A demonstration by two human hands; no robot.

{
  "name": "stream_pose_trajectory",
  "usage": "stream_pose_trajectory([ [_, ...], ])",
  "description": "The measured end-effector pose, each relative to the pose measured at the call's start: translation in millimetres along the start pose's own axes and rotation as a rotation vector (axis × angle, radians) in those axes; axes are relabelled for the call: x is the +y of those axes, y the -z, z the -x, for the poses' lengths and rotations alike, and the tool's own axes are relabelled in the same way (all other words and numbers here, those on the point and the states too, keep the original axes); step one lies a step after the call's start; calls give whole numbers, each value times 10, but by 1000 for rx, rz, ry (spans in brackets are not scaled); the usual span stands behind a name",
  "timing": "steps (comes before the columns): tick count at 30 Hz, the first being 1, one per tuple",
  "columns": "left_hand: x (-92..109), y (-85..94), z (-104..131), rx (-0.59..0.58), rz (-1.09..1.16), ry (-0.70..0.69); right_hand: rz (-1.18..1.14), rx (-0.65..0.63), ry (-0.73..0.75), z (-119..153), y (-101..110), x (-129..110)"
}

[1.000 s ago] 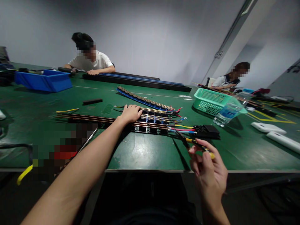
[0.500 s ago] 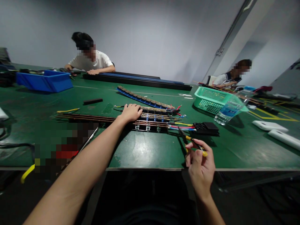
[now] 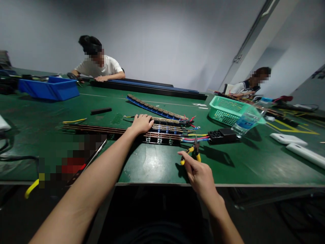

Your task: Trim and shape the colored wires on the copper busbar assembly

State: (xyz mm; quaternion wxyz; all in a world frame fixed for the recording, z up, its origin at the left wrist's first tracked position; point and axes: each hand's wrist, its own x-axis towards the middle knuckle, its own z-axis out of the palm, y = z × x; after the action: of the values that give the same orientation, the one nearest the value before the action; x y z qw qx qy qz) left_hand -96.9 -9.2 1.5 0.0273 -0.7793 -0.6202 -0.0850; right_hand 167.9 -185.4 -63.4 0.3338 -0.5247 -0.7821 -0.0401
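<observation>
1. The hands are apart from each other: the right hand, nearer, is closed round pliers with yellow-and-black handles and a dark metal head; most of its fingers are hidden, so how firmly it squeezes cannot be told.
2. The left hand lies palm down with fingers loosely extended, resting across the strips and clamped on nothing.
3. The pliers look stiff and probably light; the best hold is on the handles, well back from the head.
4. Yellow, red and blue insulated wires, near the pliers' head, run to a ridged black block. They should be soft, their joints fragile and poor places to pull.
5. A long black strip with copper-coloured rods lies on the green table, passing beneath the left wrist. It likely handles stiffly but may flex; hold the black body rather than the thin, smooth rods.
6. Just beyond, shorter dark strips with brass-coloured rods and blue clips seem similarly stiff.
7. Farther off, a slim blue-backed strip with brass-coloured rods lies slantwise, untouched; its blue edge looks the safest hold.
</observation>
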Motion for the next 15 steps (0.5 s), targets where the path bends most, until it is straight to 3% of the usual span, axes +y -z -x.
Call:
stream_pose_trajectory([
  [10,-31,-19,-12,3,5,-8,-133,121,-152,18,30,-216],
  [15,-26,-23,-5,21,29,-10,-347,299,-308,-3,60,-247],
])
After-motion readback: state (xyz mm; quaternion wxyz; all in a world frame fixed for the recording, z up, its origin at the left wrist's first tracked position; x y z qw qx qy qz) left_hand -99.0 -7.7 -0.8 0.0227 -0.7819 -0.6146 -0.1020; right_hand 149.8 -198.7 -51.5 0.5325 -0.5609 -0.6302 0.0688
